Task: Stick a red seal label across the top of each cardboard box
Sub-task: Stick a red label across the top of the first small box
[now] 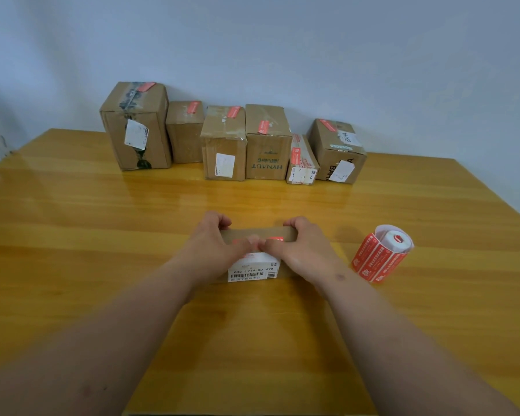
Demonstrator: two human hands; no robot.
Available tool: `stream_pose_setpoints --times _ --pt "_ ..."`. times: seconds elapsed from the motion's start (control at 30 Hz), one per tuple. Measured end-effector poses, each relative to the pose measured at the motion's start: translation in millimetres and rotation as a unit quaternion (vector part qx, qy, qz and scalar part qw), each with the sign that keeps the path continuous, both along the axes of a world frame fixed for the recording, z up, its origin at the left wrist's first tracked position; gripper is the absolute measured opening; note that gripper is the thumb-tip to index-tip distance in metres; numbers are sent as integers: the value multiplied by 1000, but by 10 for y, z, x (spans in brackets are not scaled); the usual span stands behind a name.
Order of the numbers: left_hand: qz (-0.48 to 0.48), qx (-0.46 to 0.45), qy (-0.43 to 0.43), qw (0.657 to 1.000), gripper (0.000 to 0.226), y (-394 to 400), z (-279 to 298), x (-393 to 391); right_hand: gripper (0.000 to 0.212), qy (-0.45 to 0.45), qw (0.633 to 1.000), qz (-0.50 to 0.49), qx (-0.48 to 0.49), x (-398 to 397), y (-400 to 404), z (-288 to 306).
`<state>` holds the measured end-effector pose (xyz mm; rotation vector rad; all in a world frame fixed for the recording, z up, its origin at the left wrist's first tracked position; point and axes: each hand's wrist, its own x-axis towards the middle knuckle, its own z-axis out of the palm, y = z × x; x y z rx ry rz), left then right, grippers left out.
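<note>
Along the far edge of the desk [72, 205], running left to right, six cardboard boxes [224, 142] stand in a row, each already wearing a red strip on its top. Nearer you, at the middle of the desk, sits the small box [254, 265] you are working on. Your left hand [213, 250] curls over its left end and your right hand [300, 250] over its right end, thumbs meeting on the red seal label [275, 239] across the top. Both hands grip the box while pressing the label down. Toward the right edge stands the label roll [380, 253], red with a white core, well apart from the box. The box looks light and fairly stiff, brown with a white barcode sticker on its near face. It should slide easily on this glossy wood, so hold it by the two ends. The label is thin and limp, so smooth it outward from the centre.
</note>
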<state>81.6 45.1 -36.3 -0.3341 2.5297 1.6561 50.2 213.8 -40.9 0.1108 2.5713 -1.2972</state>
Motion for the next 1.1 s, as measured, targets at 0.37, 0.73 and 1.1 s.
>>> stream_pose_setpoints --times 0.37,0.73,1.1 --pt "43 -4 0 999 39 72 35 -21 64 2 1000 -26 15 -52 -39 19" --pt "5 29 -2 1000 39 8 48 12 82 -23 1000 7 -1 -1 6 41" --pt "-154 108 -93 978 81 -375 189 248 105 -64 978 197 -14 113 327 200"
